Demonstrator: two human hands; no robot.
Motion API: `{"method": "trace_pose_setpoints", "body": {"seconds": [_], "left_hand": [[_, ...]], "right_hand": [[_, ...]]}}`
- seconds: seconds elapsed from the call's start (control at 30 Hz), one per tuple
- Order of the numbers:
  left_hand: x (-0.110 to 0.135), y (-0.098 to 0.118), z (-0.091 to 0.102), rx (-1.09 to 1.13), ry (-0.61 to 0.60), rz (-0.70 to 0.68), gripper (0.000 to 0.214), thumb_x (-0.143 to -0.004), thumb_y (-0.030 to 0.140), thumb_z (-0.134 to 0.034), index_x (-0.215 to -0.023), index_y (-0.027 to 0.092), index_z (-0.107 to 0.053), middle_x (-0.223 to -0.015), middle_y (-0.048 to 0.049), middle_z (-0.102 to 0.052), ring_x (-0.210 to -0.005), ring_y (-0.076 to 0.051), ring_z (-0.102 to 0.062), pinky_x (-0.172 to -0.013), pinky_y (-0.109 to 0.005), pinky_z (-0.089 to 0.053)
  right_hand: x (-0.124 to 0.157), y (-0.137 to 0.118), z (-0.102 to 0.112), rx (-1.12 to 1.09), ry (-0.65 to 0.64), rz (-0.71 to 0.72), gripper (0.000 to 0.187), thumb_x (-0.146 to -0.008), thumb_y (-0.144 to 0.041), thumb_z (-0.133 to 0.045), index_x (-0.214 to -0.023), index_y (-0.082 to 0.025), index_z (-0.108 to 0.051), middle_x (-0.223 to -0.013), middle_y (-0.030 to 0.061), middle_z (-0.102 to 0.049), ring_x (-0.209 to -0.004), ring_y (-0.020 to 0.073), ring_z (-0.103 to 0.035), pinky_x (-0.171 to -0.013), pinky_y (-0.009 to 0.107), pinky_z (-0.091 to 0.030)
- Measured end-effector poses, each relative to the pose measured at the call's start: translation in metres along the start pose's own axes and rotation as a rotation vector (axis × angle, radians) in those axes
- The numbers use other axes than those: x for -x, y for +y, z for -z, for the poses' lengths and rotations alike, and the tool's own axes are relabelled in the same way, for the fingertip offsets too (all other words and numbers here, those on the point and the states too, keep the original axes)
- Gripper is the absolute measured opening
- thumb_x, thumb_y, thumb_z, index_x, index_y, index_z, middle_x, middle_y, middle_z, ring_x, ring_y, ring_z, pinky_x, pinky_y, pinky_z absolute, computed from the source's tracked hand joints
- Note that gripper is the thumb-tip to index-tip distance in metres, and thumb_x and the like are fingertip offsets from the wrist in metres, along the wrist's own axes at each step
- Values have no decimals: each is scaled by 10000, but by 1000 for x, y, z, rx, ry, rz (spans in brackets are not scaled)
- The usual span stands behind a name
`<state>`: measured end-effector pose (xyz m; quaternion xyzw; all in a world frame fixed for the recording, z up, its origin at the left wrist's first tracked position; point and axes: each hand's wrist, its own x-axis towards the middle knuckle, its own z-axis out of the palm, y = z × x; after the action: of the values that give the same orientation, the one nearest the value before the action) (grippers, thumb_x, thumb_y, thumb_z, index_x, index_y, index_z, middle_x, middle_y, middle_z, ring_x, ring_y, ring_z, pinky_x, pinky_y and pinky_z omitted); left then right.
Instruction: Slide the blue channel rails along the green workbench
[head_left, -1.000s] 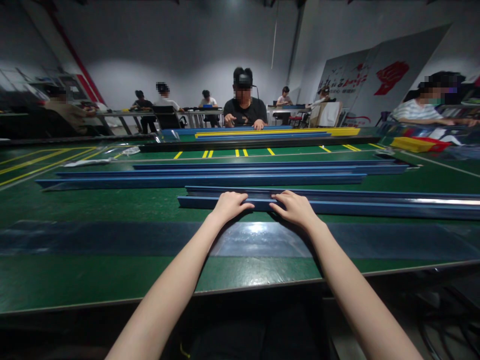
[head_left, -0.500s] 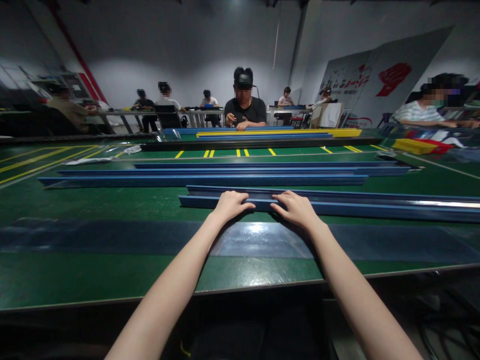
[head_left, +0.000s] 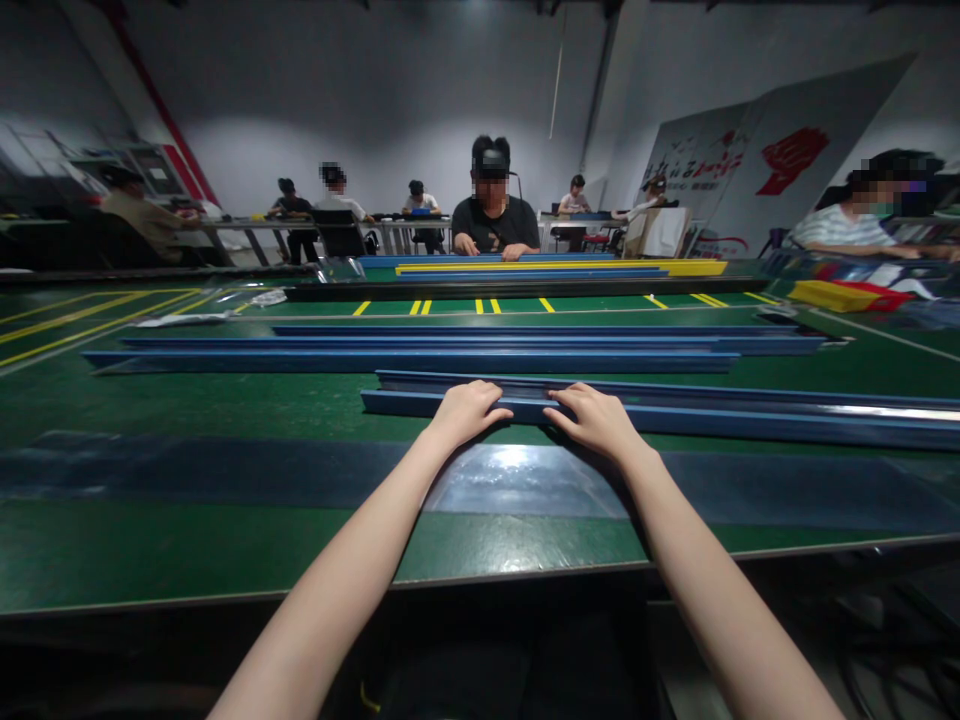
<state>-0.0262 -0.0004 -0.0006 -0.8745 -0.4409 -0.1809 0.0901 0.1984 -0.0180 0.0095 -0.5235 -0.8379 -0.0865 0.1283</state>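
Observation:
A long blue rail (head_left: pixel 720 420) lies across the green table (head_left: pixel 187 400), running from the middle off to the right. My left hand (head_left: pixel 466 410) rests on the rail with fingers curled over its near edge. My right hand (head_left: pixel 592 418) grips the same rail a little to the right, fingers wrapped over its top. A second blue rail (head_left: pixel 675 388) lies right behind the held one.
Several more long blue rails (head_left: pixel 420 345) lie farther back on the table. A dark glossy strip (head_left: pixel 225 475) runs along the near side. A person (head_left: pixel 491 215) sits opposite behind blue and yellow rails (head_left: pixel 555 266). Other people work at tables behind and right.
My hands stay on the rail in the same place. The view has shifted slightly; the person opposite has lowered their hands to their table.

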Motion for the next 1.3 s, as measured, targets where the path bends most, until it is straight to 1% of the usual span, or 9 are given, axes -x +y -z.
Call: {"method": "trace_pose_setpoints", "body": {"seconds": [0.23,0.37,0.47,0.57,0.8,1.03,1.3], "left_hand": [[0,0,-2,-15,4,11,331,-833,482,-465,-900,182,-588,-954,-49,-637,-916,-177,-576,-756,-264,-424],[0,2,0,7,41,43,316,-794,492,-522,-852,182,-548,-910,-40,-605,-875,-173,-553,-706,-257,-421],[0,4,4,37,84,94,325,-749,504,-571,-794,188,-512,-868,-30,-568,-842,-170,-524,-647,-252,-413],[0,5,5,46,99,116,332,-729,509,-590,-752,193,-491,-834,-20,-546,-816,-166,-507,-637,-254,-406],[0,4,4,24,110,116,362,-718,538,-587,-721,190,-488,-773,-12,-540,-759,-163,-508,-637,-259,-390],[-1,4,7,-1,111,162,394,-683,569,-602,-683,187,-501,-758,-12,-536,-746,-163,-507,-598,-254,-367],[-1,2,5,-10,121,119,378,-693,551,-605,-690,186,-505,-757,-7,-536,-749,-159,-494,-597,-252,-352]], "right_hand": [[0,0,0,36,35,36,368,-868,-448,-360,-961,-202,-617,-975,67,-646,-927,176,-542,-645,248,-356],[0,1,-2,59,59,54,352,-874,-446,-353,-859,-199,-604,-867,61,-635,-868,176,-535,-609,250,-323],[-1,2,-4,59,83,68,367,-882,-447,-334,-820,-197,-596,-841,65,-620,-846,173,-526,-608,250,-310],[-1,2,-6,60,102,77,382,-884,-451,-326,-789,-193,-592,-824,65,-611,-827,170,-519,-612,251,-305],[-1,2,-6,68,110,79,397,-886,-452,-320,-761,-183,-585,-796,65,-606,-804,169,-513,-599,252,-290],[-2,1,-5,77,116,79,360,-880,-412,-357,-728,-178,-585,-792,64,-605,-802,167,-514,-591,255,-282],[-3,0,-3,76,109,80,311,-868,-372,-401,-713,-173,-583,-791,57,-607,-784,155,-517,-575,255,-264]]}}
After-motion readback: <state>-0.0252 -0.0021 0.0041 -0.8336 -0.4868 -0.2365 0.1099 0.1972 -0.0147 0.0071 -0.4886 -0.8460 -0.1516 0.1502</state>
